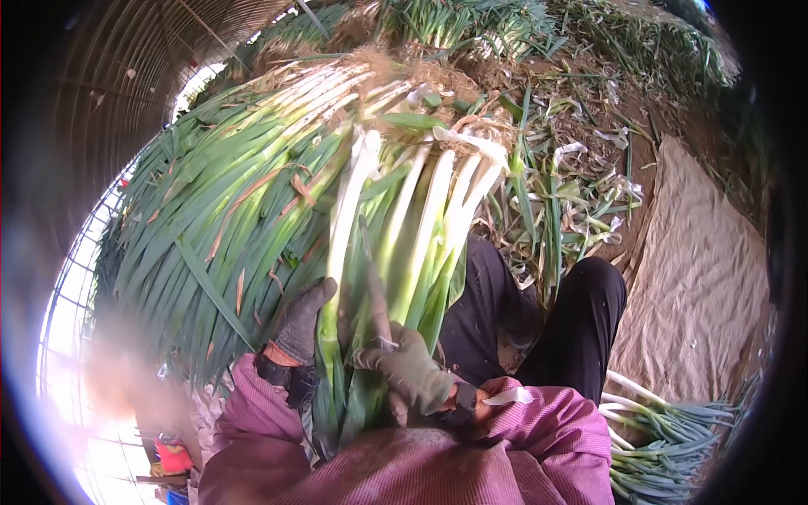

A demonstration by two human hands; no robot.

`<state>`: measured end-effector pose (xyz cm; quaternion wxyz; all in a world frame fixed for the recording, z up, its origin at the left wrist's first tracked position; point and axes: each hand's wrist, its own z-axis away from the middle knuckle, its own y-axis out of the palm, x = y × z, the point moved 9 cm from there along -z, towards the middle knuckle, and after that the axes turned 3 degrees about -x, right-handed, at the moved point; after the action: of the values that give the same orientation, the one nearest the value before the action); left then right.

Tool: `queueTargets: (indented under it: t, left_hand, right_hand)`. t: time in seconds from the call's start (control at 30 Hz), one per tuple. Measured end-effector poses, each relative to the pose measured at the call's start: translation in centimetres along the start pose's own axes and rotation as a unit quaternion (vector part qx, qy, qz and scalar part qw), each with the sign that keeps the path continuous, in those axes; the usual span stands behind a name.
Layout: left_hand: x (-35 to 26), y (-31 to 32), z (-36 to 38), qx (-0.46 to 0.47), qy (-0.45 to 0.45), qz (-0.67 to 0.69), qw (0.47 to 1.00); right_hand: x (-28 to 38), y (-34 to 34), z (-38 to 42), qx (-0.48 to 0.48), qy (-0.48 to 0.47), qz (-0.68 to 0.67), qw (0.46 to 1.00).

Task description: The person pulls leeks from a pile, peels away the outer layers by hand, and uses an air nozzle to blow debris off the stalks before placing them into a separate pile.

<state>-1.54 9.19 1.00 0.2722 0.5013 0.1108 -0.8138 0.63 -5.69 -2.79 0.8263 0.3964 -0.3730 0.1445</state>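
Leek (pixel 342 223), smooth, cylindrical, in gloved left hand (pixel 300 324), tapered knife (pixel 376 290) in right hand (pixel 411 369), each grip curled.

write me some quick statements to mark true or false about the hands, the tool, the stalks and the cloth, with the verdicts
1. The right hand holds a narrow tool. True.
2. The left hand is bare. False: it wears a dark glove.
3. In the large pile of stalks, the root ends lie farther from the person than the leaves. True.
4. The brown cloth lies on the left side of the picture. False: it lies on the right, beyond the dark trousers.
5. A smaller bunch of stalks lies at the lower right of the picture. True.
6. The sleeves are green. False: they are pinkish purple.
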Motion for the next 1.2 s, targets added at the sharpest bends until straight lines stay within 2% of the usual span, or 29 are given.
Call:
queueTargets:
  t: [0.13, 0.17, 0.4, 0.43, 0.53, 0.6, 0.63, 0.7, 0.77, 0.83, 0.93, 0.97, 1.07, 1.2]
  left_hand:
    - [-0.5, 1.7, 1.5, 0.001, 0.013, -0.141, 0.99]
    - [-0.7, 1.9, 2.3, -0.005, 0.049, -0.203, 0.978]
    - [2.9, 0.4, 4.8, -0.064, 0.15, -0.332, 0.929]
    - [2.2, 0.9, 5.5, -0.083, 0.145, -0.402, 0.9]
    - [2.9, 0.1, 5.6, -0.102, 0.16, -0.457, 0.869]
    - [2.4, 0.7, 6.0, -0.101, 0.199, -0.478, 0.849]
    - [2.2, 1.0, 6.2, -0.1, 0.219, -0.489, 0.839]
    - [1.9, 1.6, 6.9, -0.079, 0.302, -0.539, 0.783]
    - [1.9, 1.4, 7.0, -0.086, 0.3, -0.525, 0.792]
    - [1.2, 1.3, 7.3, -0.117, 0.212, -0.447, 0.861]
    - [-0.7, 2.3, 8.1, -0.102, 0.159, -0.414, 0.891]
    - [-0.6, 2.4, 8.3, -0.1, 0.108, -0.386, 0.911]
    - [-2.2, 3.8, 7.6, -0.054, 0.158, -0.386, 0.907]
    - [-6.0, 6.1, 5.6, -0.051, 0.136, -0.325, 0.935]
  right_hand:
    - [1.1, -1.5, -0.9, -0.067, -0.014, -0.02, 0.997]
    - [0.3, -1.7, -1.7, -0.062, -0.024, -0.038, 0.997]
    - [0.5, -2.1, -2.0, -0.066, -0.001, 0.001, 0.998]
    - [0.2, -2.1, -2.6, -0.049, -0.01, -0.001, 0.999]
    - [1.5, -2.5, -2.7, -0.037, -0.013, -0.007, 0.999]
    - [2.1, -3.0, -3.3, -0.047, -0.025, -0.03, 0.998]
    - [3.1, -3.0, -2.5, -0.027, 0.001, -0.034, 0.999]
    - [3.3, -3.3, -2.8, -0.025, -0.007, -0.01, 1.0]
    - [3.3, -3.5, -3.1, -0.025, -0.018, 0.007, 0.999]
    - [3.0, -3.3, -3.1, -0.026, -0.033, 0.016, 0.999]
    - [2.6, -3.3, -3.3, -0.032, -0.045, -0.031, 0.998]
    - [2.7, -3.1, -3.1, -0.021, -0.037, -0.017, 0.999]
    - [3.3, -2.9, -2.4, -0.006, -0.042, 0.009, 0.999]
    - [3.7, -3.8, -2.5, -0.046, -0.112, -0.008, 0.993]
